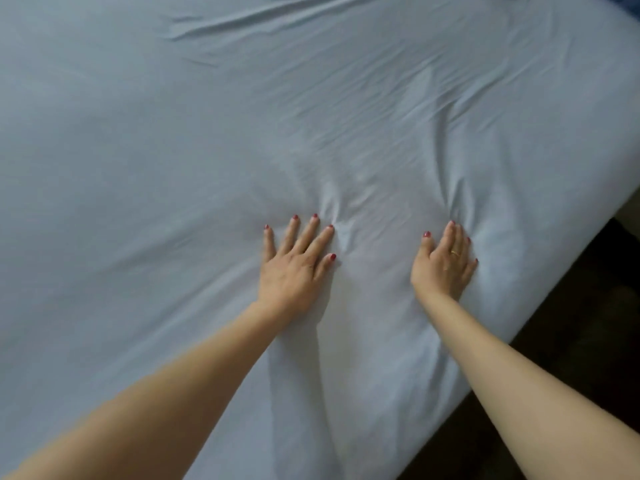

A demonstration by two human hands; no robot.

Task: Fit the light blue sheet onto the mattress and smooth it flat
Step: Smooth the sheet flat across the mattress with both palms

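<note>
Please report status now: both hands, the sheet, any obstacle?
Left hand and right hand open, palms flat on the light blue sheet. Sheet covers the mattress; wrinkles ahead of the hands. No obstacle seen.

A single head-worn camera looks forward and steeply down from above the near edge of the bed (554, 244). It sits close: both forearms enter from the bottom corners and the sheet (173, 150) fills nearly the whole frame. The wide lens tilts the view, with dark floor (571, 341) showing along the right side.
</note>
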